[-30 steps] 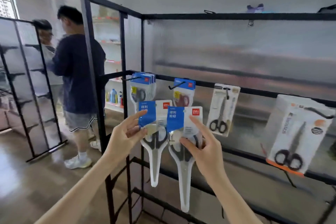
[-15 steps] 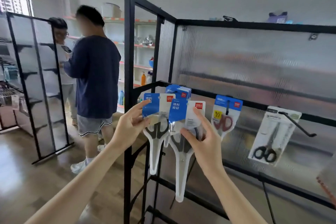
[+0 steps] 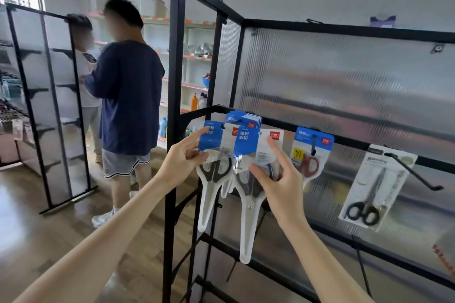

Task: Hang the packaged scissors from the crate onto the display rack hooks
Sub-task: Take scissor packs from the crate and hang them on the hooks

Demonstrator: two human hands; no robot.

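You've carried both packs up toward the loaded hook [image 3: 237, 120] just above your fingers, left hand [image 3: 183, 163] pinching one pack [image 3: 213, 155], right hand [image 3: 280, 184] the other [image 3: 248, 155], ready to thread.

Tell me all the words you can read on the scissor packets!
"锋利剪切": blue card of the left-hand packet.
"锋利剪切": blue card of the right-hand packet.
"deli": red badge on the right-hand packet, and on the red-handled scissors packet.
Red badge on the left-hand packet, small print, and the tall white packet: too blurred to read.
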